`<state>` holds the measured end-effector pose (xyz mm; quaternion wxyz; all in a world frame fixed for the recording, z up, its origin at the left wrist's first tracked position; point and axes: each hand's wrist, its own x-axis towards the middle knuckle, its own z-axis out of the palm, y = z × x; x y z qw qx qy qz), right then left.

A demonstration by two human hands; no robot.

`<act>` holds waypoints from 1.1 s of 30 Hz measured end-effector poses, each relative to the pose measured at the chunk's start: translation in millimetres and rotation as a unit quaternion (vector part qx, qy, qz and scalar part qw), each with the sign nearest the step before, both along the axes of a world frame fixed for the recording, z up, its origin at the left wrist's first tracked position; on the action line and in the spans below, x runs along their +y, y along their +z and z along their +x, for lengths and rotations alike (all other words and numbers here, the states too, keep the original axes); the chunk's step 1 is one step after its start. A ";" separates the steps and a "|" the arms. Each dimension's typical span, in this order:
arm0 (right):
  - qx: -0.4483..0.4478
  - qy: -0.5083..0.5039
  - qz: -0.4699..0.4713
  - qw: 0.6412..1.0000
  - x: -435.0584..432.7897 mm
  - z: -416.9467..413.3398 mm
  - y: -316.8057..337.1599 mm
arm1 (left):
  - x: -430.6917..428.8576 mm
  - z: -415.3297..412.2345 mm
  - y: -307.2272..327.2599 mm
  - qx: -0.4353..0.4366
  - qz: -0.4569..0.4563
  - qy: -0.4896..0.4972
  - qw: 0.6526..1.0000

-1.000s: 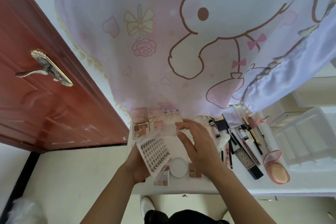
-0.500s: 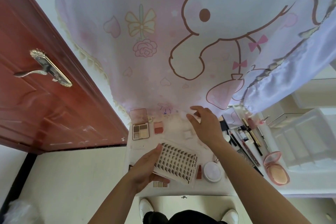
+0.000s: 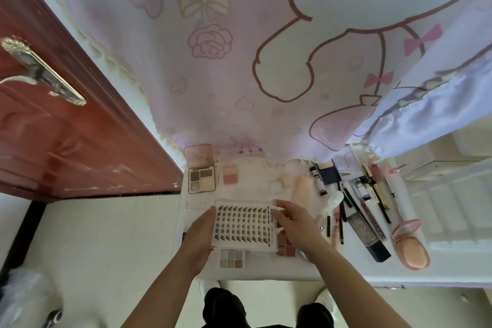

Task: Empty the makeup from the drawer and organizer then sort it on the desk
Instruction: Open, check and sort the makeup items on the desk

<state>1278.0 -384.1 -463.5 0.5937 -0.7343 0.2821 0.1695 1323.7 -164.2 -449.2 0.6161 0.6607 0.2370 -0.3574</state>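
At lower centre of the frame, one false-lash tray (image 3: 243, 226) is held between the two hands over the white desk (image 3: 356, 270). The left hand (image 3: 198, 238) grips its left edge and the right hand (image 3: 295, 224) pinches its right edge. One four-pan eyeshadow palette (image 3: 201, 180) lies open just above and to the left. One pink cushion compact (image 3: 411, 245) lies open well apart at the right.

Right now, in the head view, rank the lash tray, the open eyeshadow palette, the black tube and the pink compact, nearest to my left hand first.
From the left hand:
1. Lash tray, held at its left edge.
2. Open eyeshadow palette, farther back.
3. Black tube, to the right.
4. Pink compact, far right.
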 end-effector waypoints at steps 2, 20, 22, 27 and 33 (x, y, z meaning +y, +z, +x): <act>0.013 0.002 -0.004 1.000 -0.9 6.5 -12.3 | -1.4 10.7 -6.9 -0.031 0.028 -0.004 0.999; -0.049 0.179 -0.565 0.804 -37.3 74.2 -102.8 | -38.3 68.2 -92.2 -0.181 0.161 0.022 0.970; -0.029 0.168 -0.577 0.799 -37.9 68.2 -100.6 | -40.4 69.3 -97.4 -0.176 0.165 0.026 0.970; -0.110 0.152 -0.549 0.815 -28.2 59.9 -104.5 | -42.8 72.9 -99.8 -0.171 0.206 -0.020 0.963; -0.112 0.117 -0.541 0.825 -29.2 54.4 -111.3 | -49.1 71.5 -99.6 -0.179 0.219 -0.133 0.950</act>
